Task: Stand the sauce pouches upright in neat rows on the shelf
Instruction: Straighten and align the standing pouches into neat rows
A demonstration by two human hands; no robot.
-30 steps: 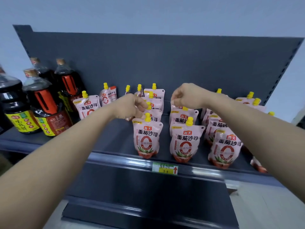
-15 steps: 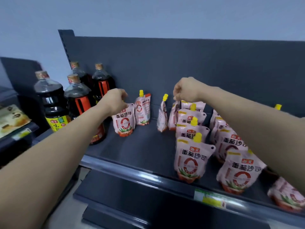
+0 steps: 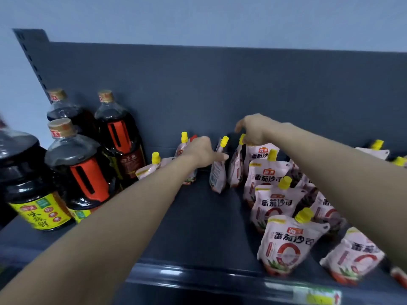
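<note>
The left hand (image 3: 202,150) reaches close to the back panel (image 3: 220,84), fingers curled around the upper edge of a side-on pouch (image 3: 217,175) just under its yellow cap, grasping it. The right hand (image 3: 256,132), closer still to the panel, hangs with thumb spread and fingers drooping onto the top of the rearmost pouch (image 3: 262,151); whether they pinch it cannot be told. From that pouch a row of upright pouches (image 3: 288,245) runs away from the panel towards the edge of the shelf (image 3: 198,216). The pouches are soft, glossy pale film with rounded bottoms and ribbed caps. The panel and shelf are matt dark metal. Plastic bottles (image 3: 81,168) of dark sauce stand along the panel.
</note>
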